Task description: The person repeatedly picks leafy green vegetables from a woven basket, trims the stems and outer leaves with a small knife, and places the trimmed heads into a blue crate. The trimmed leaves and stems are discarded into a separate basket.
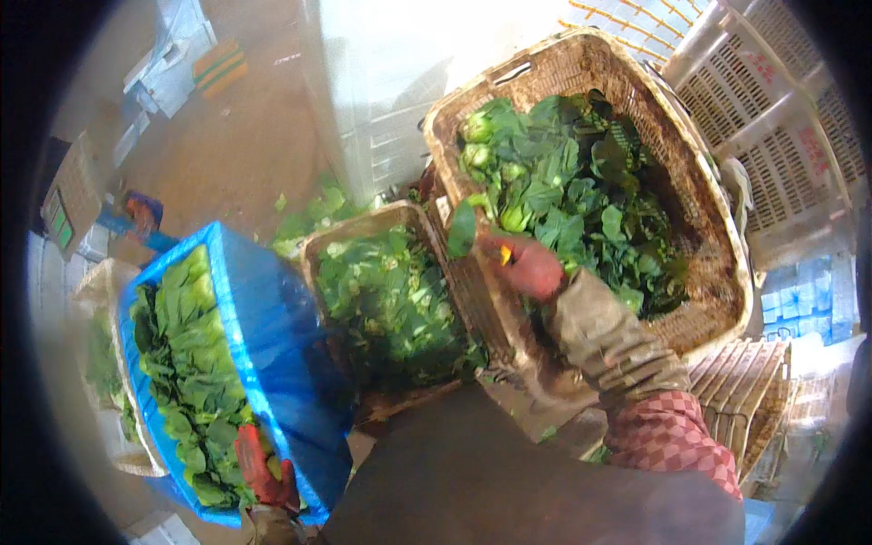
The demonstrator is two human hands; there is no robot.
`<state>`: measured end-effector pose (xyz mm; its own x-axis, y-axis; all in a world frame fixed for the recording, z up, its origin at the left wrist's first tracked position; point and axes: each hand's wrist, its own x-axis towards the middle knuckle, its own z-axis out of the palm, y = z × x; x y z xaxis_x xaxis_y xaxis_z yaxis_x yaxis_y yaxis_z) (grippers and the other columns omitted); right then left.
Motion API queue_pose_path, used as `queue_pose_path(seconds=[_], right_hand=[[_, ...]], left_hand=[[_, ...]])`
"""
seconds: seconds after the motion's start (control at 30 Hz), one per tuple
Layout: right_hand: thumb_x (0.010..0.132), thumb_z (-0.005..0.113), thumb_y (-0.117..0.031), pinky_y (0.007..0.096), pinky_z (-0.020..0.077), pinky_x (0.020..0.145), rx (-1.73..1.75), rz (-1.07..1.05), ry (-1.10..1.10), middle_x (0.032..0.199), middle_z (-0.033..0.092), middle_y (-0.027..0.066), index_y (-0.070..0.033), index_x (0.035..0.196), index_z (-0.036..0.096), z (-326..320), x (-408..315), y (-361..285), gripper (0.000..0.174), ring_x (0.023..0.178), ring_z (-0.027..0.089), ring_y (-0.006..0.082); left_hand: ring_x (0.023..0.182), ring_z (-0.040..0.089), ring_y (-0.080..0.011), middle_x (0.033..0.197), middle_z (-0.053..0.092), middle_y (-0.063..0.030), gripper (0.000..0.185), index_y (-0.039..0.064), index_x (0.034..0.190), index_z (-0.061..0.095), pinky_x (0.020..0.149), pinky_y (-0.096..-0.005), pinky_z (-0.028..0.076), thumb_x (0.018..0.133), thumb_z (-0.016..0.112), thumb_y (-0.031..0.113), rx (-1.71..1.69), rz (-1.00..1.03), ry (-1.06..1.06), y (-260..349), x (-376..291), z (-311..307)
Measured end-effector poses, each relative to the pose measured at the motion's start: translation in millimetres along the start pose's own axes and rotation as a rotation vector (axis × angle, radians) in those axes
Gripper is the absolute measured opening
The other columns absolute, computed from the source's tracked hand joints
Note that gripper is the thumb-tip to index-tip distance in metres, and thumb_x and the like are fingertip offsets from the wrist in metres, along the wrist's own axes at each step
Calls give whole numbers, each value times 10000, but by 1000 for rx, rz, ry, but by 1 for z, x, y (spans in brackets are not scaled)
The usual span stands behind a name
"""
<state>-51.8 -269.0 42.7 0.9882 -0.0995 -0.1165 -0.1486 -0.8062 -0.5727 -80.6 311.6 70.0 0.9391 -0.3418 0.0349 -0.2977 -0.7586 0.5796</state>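
Note:
My left hand, in a red glove, rests on the leafy greens packed in a crate lined with blue plastic. A bit of green shows between its thumb and fingers; whether it grips this I cannot tell. Blurred by motion, my gloved right hand is at the near rim of a large dirty plastic crate. Its fingers close around a small yellow object, mostly hidden. A single green leaf is just beyond those fingertips. Loose leafy greens partly fill the large crate.
Between the two crates stands a smaller crate of cut leaves and stalks. Fallen leaves lie on the floor behind it. Slotted plastic crates are at the right. Another person's hand shows beyond the blue liner.

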Motion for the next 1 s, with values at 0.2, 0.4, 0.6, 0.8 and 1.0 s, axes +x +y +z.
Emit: queue_pose_path(seconds=[0.2, 0.4, 0.6, 0.8, 1.0], right_hand=[[822, 787, -274, 360, 506, 930, 144, 415, -45, 1149, 692, 159, -84, 1263, 626, -38, 98, 139, 506, 1051, 662, 290], [678, 781, -173, 424, 530, 756, -141, -131, 597, 1045, 667, 119, -121, 1041, 661, -10, 6, 33, 385, 960, 598, 336], [887, 661, -125, 373, 549, 823, 530, -231, 270, 1162, 678, 122, -70, 1283, 610, -31, -72, -66, 404, 1040, 634, 279], [997, 580, -122, 267, 462, 949, 1354, 301, -74, 1252, 659, 83, -46, 1381, 560, -34, -46, -124, 392, 1150, 578, 116], [696, 765, -162, 420, 547, 602, -399, -63, -113, 787, 692, 108, -161, 1091, 688, -44, -65, -163, 402, 672, 678, 320]], left_hand=[[1148, 641, -313, 1213, 661, -212, 462, -22, 1391, 504, 989, -402, 488, 950, 607, 71, -435, 31, -395, 108, 87, 85], [1236, 581, -281, 1353, 580, -183, 646, 12, 1465, 417, 1053, -427, 457, 996, 552, 436, -1802, -397, -975, 240, 184, 240], [1185, 601, -268, 1254, 641, -123, 728, 39, 1387, 499, 1044, -429, 468, 824, 791, 396, -1694, -492, -875, 240, 219, 224], [1042, 625, -148, 1110, 661, -26, 527, 65, 1224, 554, 905, -331, 512, 764, 810, 63, -1428, -115, -661, 219, 172, 182], [1022, 645, -157, 1111, 677, -73, 498, 43, 1199, 580, 889, -328, 526, 767, 824, 88, -1178, -46, -470, 200, 154, 148]])
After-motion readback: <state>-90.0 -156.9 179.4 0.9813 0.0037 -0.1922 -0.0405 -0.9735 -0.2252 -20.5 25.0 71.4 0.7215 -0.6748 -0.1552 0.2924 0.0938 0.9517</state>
